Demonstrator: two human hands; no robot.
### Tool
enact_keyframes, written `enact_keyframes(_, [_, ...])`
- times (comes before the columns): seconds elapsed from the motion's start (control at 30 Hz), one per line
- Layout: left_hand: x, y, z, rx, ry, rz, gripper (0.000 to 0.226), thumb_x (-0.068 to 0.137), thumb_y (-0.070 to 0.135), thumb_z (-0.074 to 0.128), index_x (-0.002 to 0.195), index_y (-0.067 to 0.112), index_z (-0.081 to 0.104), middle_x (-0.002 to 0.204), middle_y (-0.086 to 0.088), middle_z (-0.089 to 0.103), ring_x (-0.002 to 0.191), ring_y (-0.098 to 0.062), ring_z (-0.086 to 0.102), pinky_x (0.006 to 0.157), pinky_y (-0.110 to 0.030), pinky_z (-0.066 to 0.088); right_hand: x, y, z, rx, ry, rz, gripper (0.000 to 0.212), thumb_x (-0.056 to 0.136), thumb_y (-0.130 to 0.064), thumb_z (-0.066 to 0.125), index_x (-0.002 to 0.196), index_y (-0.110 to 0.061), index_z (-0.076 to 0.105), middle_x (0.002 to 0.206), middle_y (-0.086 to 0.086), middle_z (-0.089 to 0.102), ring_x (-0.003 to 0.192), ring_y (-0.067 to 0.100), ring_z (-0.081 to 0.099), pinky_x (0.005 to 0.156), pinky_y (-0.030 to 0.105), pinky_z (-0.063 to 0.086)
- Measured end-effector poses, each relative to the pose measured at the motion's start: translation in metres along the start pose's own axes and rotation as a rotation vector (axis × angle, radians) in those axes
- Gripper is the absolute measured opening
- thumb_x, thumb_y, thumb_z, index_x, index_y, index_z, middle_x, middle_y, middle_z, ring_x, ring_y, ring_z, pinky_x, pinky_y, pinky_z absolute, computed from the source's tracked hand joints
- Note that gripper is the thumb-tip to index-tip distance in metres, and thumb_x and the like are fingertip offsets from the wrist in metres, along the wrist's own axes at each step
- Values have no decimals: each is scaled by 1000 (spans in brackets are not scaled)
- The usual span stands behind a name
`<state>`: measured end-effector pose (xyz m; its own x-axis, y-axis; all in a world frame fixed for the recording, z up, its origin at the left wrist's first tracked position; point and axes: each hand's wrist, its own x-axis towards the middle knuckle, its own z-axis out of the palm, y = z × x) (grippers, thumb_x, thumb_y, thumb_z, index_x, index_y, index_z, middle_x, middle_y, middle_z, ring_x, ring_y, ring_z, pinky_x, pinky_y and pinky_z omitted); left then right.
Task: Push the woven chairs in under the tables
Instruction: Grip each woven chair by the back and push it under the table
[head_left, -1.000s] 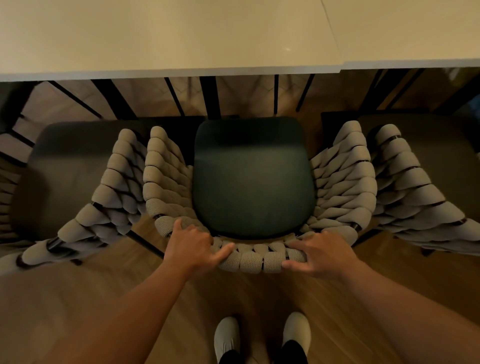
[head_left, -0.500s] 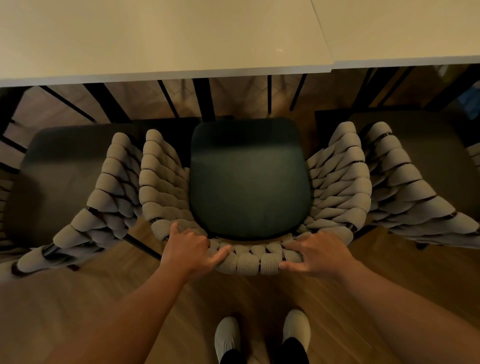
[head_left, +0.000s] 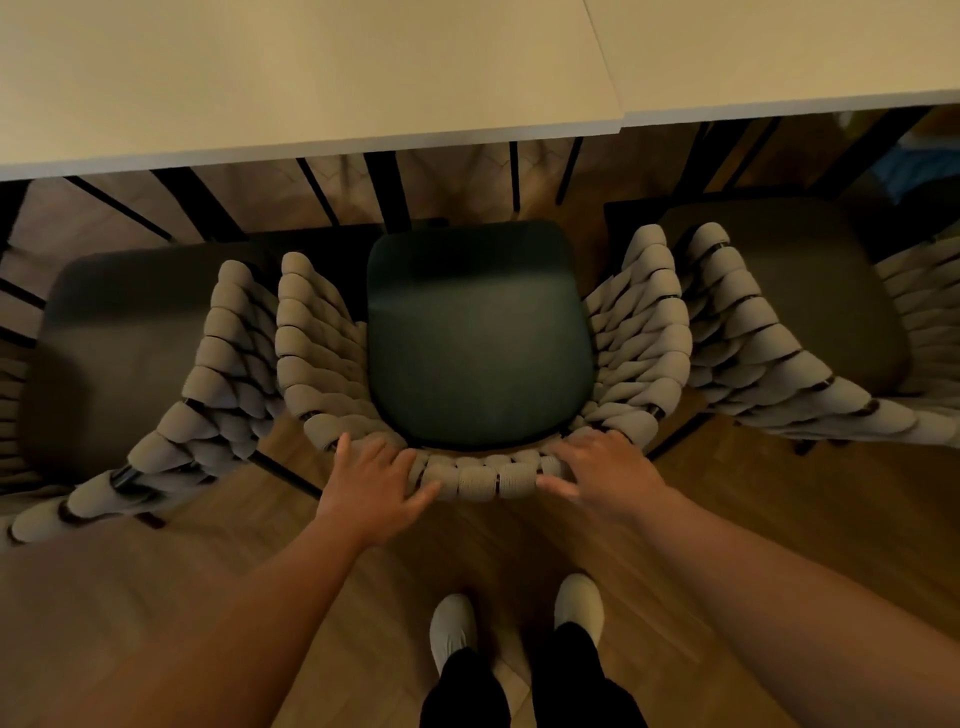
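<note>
Head view: left hand and right hand press the back rim of the middle woven chair, fingers spread nearly straight, likely for an even shove; its seat stands just short of the table edge.

Floor: brown wood boards on every side of my fingers. Farther out beyond them the boards show a herringbone lay. Nearer me than the fingers, and between them: left shoe and right shoe, both pale, side by side but apart, toes pointing away from me. The right one sits slightly farther forward. Black trouser legs cover both heels. Far out to the right of the fingers: a blue patch, too blurred to identify.
</note>
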<state>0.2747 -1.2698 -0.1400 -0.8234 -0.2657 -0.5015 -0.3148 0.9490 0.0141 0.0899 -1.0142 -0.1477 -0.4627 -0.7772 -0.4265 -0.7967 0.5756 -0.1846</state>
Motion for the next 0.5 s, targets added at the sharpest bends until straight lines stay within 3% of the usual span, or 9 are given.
enact_keyframes(0.07, [-16,3,-7,-63,1,15,63,96,62,41,149,30,36,153,0,40,143,-22,33,120,-51,19,-18,-10,-8,59,18,47,48,98,-59,42,136,-31,50,128,-5,57,122,19,48,103,42,41])
enact_keyframes(0.13, [-35,9,-21,-222,-12,-4,56,95,49,55,145,28,41,145,-1,45,130,-21,46,107,-40,41,-39,-21,-19,162,7,103,42,98,-49,48,135,-29,50,126,-2,56,120,21,49,97,42,46])
enact_keyframes(0.2, [-51,19,-38,-328,-103,10,43,97,39,57,138,26,52,136,0,54,113,-16,57,95,-34,52,-67,-33,-31,297,-77,202,44,100,-49,46,138,-27,50,129,3,58,120,26,53,94,43,48])
enact_keyframes(0.27, [-63,34,-51,-364,-256,66,37,100,36,56,134,22,59,131,-2,61,107,-15,60,94,-36,53,-97,-41,-35,440,-161,306,49,102,-49,46,144,-25,49,140,5,55,128,29,51,103,43,44])
enact_keyframes(0.37, [-79,64,-63,-382,-413,161,39,101,33,57,136,17,60,137,-4,60,123,-20,58,108,-40,47,-146,-47,-37,548,-176,398,44,102,-44,51,137,-18,58,135,7,59,125,27,54,101,39,45])
enact_keyframes(0.5, [-92,103,-63,-343,-409,234,37,100,33,59,133,15,62,135,-6,63,123,-22,59,108,-40,46,-209,-37,-18,650,-209,504,40,102,-39,54,129,-12,66,130,10,64,121,28,57,101,38,47])
